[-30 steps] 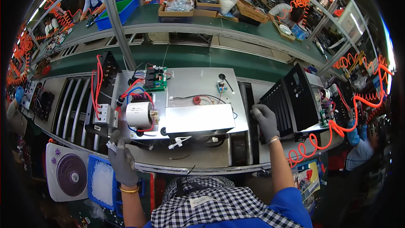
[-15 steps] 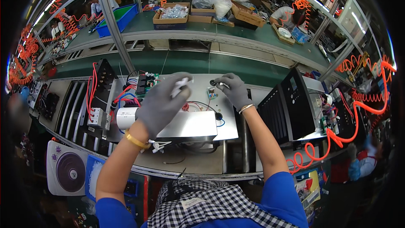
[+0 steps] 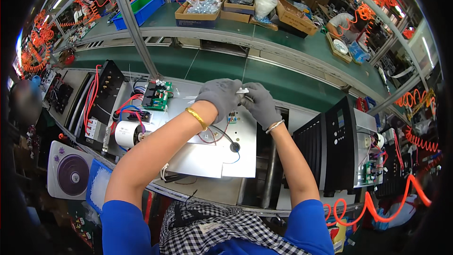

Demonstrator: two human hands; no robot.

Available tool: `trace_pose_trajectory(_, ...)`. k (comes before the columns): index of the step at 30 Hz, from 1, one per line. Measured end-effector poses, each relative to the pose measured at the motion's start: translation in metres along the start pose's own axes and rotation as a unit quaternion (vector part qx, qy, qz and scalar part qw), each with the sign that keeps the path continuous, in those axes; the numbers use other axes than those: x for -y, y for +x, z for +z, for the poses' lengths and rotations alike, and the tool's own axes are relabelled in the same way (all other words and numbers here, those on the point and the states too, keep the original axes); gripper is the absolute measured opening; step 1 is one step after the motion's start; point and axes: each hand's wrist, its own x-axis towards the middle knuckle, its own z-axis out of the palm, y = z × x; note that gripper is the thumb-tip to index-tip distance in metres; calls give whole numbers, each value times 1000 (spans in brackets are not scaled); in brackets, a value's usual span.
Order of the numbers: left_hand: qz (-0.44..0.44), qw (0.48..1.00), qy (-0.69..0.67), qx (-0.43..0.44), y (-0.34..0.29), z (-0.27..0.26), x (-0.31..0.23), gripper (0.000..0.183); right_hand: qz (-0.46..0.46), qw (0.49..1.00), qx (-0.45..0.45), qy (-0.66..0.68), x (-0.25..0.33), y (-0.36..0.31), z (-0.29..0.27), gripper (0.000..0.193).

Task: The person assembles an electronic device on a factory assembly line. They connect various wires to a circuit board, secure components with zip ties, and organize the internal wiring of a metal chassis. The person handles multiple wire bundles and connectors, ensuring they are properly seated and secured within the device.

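Note:
Both my hands wear grey gloves and meet above the far edge of a flat silver metal plate (image 3: 240,163). My left hand (image 3: 219,97) is closed on a small white plastic piece (image 3: 242,90), whose exact kind I cannot make out. My right hand (image 3: 259,106) pinches at the same piece from the other side, its fingertips partly hidden. Below them on the plate are a small circuit board (image 3: 232,117) and a black round fitting (image 3: 235,147) with a blue wire. A white cylinder (image 3: 125,134) and a green circuit board (image 3: 159,97) stand left of my left forearm.
A black-panelled unit (image 3: 330,144) stands to the right, beside a coiled orange hose (image 3: 377,212). At the left are a black panel with red wires (image 3: 106,85) and a white fan-like box (image 3: 71,177). Across the bench sit cardboard boxes (image 3: 200,19), a blue bin (image 3: 141,16) and other people.
My left hand has moved right and away from me to meet my right hand, bringing the white piece between them. The view has shifted, and the plate appears lower and slightly turned.

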Motion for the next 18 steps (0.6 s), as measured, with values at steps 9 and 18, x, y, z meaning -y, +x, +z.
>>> trace_pose_trajectory(9,-29,995,-97,11,9,4,19,45,-44,999,9,-6,-45,-7,13,19)
trace_pose_trajectory(18,-53,951,-295,82,11,8,54,44,196,911,51,360,16,5,15,28)
